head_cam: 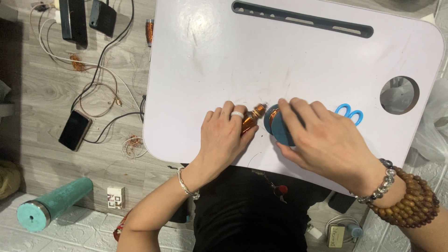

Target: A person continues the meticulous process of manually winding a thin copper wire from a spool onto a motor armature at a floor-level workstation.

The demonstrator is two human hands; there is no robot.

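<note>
My left hand rests on the white lap table and grips a small spool wound with copper wire. A ring sits on one finger and a thin bracelet on the wrist. My right hand is closed around a round dark-blue spool that also carries copper wire, held on edge right beside the small spool. The two spools nearly touch near the table's middle front. Bead bracelets circle my right wrist.
Blue scissor handles peek out behind my right hand. The table has a dark slot at the back and a round hole at right. On the floor at left lie a phone, cables, copper scraps and a teal cylinder.
</note>
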